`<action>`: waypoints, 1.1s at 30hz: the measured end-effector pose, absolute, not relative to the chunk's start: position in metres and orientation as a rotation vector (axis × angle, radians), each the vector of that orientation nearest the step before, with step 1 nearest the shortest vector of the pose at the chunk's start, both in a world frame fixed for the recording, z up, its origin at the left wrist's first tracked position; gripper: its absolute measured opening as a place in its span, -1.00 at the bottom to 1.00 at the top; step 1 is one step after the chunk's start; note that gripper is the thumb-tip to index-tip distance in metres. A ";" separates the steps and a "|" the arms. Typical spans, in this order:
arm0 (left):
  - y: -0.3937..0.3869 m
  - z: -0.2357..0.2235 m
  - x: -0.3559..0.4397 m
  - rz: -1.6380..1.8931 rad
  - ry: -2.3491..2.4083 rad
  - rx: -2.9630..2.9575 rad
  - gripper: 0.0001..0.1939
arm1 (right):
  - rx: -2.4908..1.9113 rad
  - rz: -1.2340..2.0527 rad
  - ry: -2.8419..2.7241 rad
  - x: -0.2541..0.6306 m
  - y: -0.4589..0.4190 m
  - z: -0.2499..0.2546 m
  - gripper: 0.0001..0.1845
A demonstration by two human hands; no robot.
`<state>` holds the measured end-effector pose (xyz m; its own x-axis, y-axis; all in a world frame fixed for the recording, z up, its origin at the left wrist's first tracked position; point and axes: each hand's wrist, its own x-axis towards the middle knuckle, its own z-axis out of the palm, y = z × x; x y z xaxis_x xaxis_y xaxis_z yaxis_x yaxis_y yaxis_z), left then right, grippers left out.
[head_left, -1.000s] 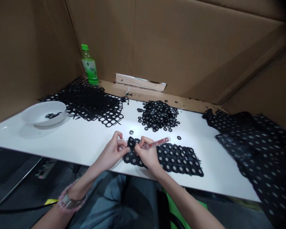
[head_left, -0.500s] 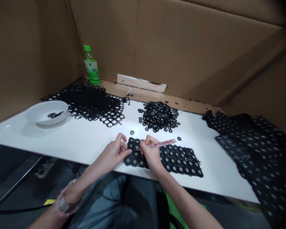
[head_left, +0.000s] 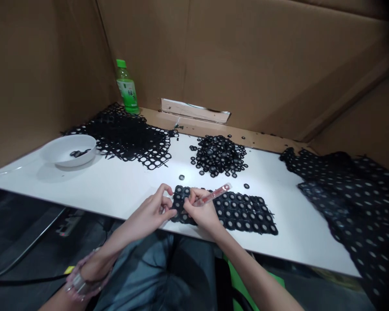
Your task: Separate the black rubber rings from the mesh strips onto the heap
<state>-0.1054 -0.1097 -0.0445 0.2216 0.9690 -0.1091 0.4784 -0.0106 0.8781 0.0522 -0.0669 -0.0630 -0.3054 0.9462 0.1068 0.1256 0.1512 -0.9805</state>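
Observation:
A black rubber sheet (head_left: 246,211) set with rows of round discs lies along the front edge of the white table. In my right hand (head_left: 201,209) is a slim pen-like tool (head_left: 214,194) with a clear and red handle; the fingers pinch it low, and they hide its tip against the sheet's left part. My left hand (head_left: 155,209) rests at the sheet's left end, thumb on its edge, index finger curved apart from the thumb, nothing visible between them. Two loose black rings, one (head_left: 181,177) behind the sheet and another (head_left: 246,186) farther right, lie nearby.
Behind the sheet is a heap of black rings (head_left: 218,155). Black perforated netting (head_left: 126,134) lies at back left beside a white bowl (head_left: 69,162) with a few black pieces. A green bottle (head_left: 128,93) stands behind. A large disc-studded sheet (head_left: 353,207) hangs over the right edge.
My right hand has shifted slightly left and toward me along the sheet, and the tool's rear end now points more steeply upward. My left hand stays at the sheet's end. The view shifts slightly.

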 end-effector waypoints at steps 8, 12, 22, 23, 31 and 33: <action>-0.107 -0.053 -0.107 0.797 1.333 1.523 -0.72 | -1.097 1.183 -1.663 0.051 -0.067 -0.061 -0.75; -0.107 -0.054 -0.105 0.856 1.320 1.481 -0.71 | -1.051 1.059 -1.759 0.048 -0.068 -0.060 -0.73; -0.108 -0.046 -0.108 0.715 1.305 1.594 -0.82 | -1.018 1.394 -1.513 0.053 -0.060 -0.057 -0.77; -0.109 -0.042 -0.108 0.647 1.335 1.675 -0.83 | -1.016 1.462 -1.367 0.057 -0.054 -0.055 -0.76; -0.078 -0.016 -0.100 0.383 1.859 2.171 -0.79 | -1.028 1.223 -1.072 0.059 -0.015 -0.061 -0.72; -0.066 -0.021 -0.093 0.419 1.762 2.298 -0.82 | -1.046 1.196 -1.136 0.057 -0.016 -0.067 -0.71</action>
<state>-0.0930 -0.0660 -0.0209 0.2424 0.9657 0.0931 0.9044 -0.2597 0.3387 0.0566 -0.0164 -0.0666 0.0209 0.9958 0.0891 -0.1404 0.0911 -0.9859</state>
